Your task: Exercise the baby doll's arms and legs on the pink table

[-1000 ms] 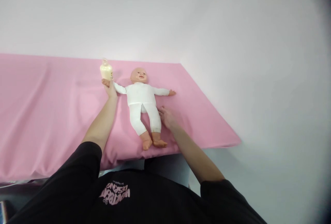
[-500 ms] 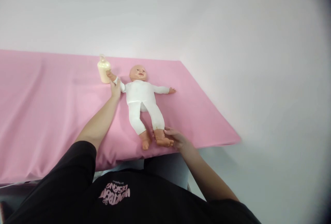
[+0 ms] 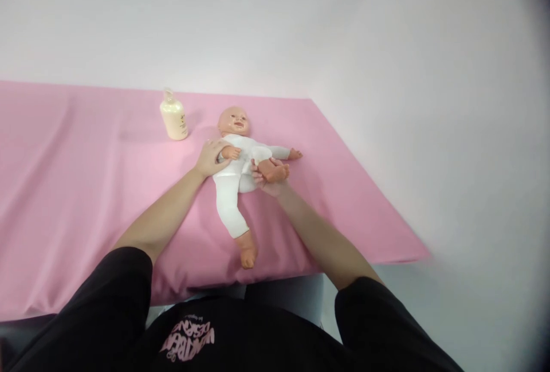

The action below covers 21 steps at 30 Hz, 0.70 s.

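A baby doll [image 3: 234,180] in a white suit lies on its back on the pink cloth [image 3: 86,188], head away from me. My left hand [image 3: 210,157] holds the doll's near arm, folded across its chest. My right hand [image 3: 266,180] grips one of the doll's feet [image 3: 275,171] and has that leg bent up over the belly. The other leg lies straight toward me, its bare foot [image 3: 249,256] near the table's front edge. A cream bottle [image 3: 173,117] stands upright to the left of the doll's head, apart from both hands.
The pink cloth covers a long table running off to the left; its right corner [image 3: 423,254] ends beside a white floor or wall. A plain white wall [image 3: 275,22] rises behind. My black shirt fills the bottom of the view.
My left hand brought the doll's arm from beside the bottle down onto its chest. My right hand took the doll's foot and lifted the leg, bending it up toward the belly.
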Each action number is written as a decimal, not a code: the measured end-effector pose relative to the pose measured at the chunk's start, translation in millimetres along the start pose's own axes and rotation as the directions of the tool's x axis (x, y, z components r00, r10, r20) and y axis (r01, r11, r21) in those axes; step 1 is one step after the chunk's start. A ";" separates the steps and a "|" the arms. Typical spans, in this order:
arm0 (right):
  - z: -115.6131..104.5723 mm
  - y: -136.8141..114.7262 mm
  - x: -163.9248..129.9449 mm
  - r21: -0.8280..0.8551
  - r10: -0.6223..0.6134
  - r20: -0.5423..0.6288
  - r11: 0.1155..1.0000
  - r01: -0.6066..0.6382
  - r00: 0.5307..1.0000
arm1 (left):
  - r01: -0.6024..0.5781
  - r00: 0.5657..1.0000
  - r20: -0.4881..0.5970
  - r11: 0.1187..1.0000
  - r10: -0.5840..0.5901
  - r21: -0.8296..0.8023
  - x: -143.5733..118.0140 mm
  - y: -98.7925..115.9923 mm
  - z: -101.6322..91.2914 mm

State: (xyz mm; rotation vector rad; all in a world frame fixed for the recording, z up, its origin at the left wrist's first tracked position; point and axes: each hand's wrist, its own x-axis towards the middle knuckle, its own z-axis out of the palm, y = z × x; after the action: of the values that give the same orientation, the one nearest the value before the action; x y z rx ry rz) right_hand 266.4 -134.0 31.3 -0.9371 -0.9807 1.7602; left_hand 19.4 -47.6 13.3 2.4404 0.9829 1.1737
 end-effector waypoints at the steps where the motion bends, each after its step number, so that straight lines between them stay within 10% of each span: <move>1: -1.5 3.0 2.3 0.022 0.001 0.010 1.000 -0.001 1.000 | -0.001 1.000 0.008 1.000 0.001 0.013 -0.7 0.3 0.0; 6: -8.5 16.3 -9.8 0.070 0.010 0.223 0.997 -0.026 0.975 | 0.085 0.992 -0.095 0.996 -0.085 -0.002 -5.2 -5.7 4.5; 10: -9.5 21.7 -24.8 0.125 0.014 0.485 0.988 -0.085 0.874 | 0.251 0.897 -0.328 0.953 -0.296 -0.172 -8.7 -14.1 7.9; 15: -4.6 39.6 -33.5 0.054 0.073 0.916 0.952 -0.301 0.394 | 0.294 0.771 -0.435 0.866 -0.466 -0.405 -15.4 -24.1 2.7; 21: 4.9 49.9 -31.9 -0.178 0.225 0.970 0.917 -0.358 0.093 | 0.230 0.670 -0.448 0.739 -0.593 -0.634 -22.3 -51.3 -5.3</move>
State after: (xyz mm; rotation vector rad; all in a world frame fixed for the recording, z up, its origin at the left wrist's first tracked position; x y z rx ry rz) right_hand 255.8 -179.5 -5.6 0.3999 -1.5105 2.8362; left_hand -18.4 -25.1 -21.7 1.2652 1.1146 1.8129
